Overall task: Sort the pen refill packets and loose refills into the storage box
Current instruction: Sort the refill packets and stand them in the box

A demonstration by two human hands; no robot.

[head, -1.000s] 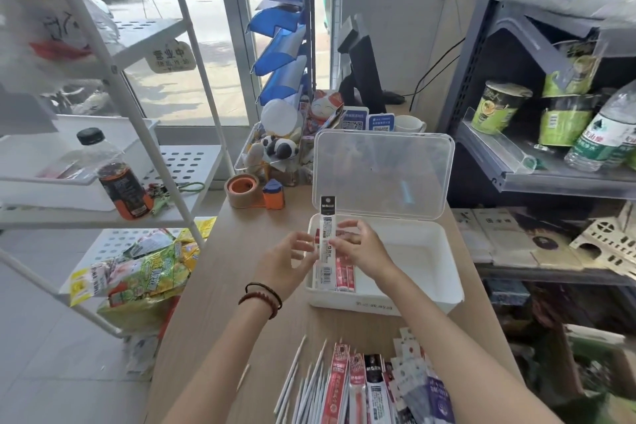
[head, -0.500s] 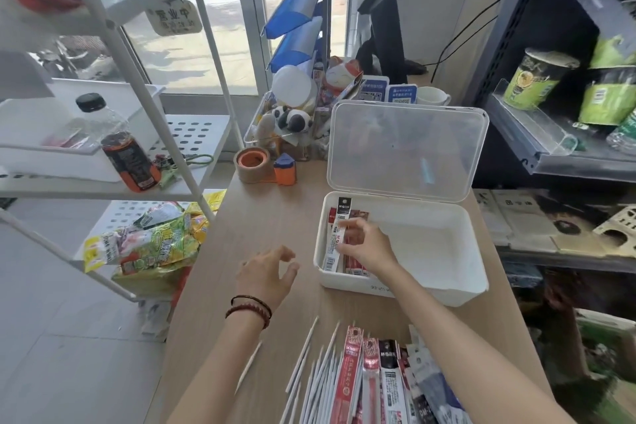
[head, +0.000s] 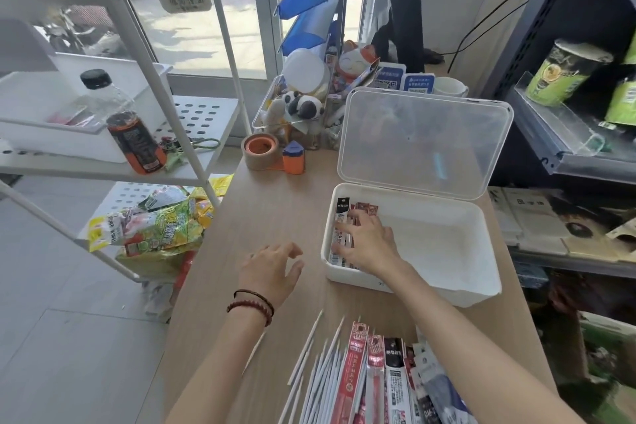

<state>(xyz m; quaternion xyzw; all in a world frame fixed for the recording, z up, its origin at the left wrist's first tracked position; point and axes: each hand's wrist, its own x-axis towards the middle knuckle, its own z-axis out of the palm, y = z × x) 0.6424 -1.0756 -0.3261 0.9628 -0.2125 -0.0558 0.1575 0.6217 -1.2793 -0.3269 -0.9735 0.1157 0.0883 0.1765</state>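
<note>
A white storage box (head: 457, 289) stands on the wooden table with its clear lid (head: 423, 141) raised. Several refill packets (head: 342, 213) lie against the box's left wall. My right hand (head: 366, 241) rests flat on them, fingers spread, inside the box. My left hand (head: 272, 270) hovers over the table left of the box, fingers loose, holding nothing. At the near edge lie several loose white refills (head: 320, 368) and a row of red, black and blue refill packets (head: 385, 382).
A tape roll (head: 261, 151) and an orange sharpener (head: 293, 159) sit at the table's far end, beside a clear bin of toys (head: 299, 110). A white rack (head: 192, 134) with a bottle (head: 129, 129) and snack bags (head: 155, 227) stands left. Dark shelves stand right.
My left hand let go of the packet and drew back to the table. My right hand laid the packet into the box and now presses it flat.
</note>
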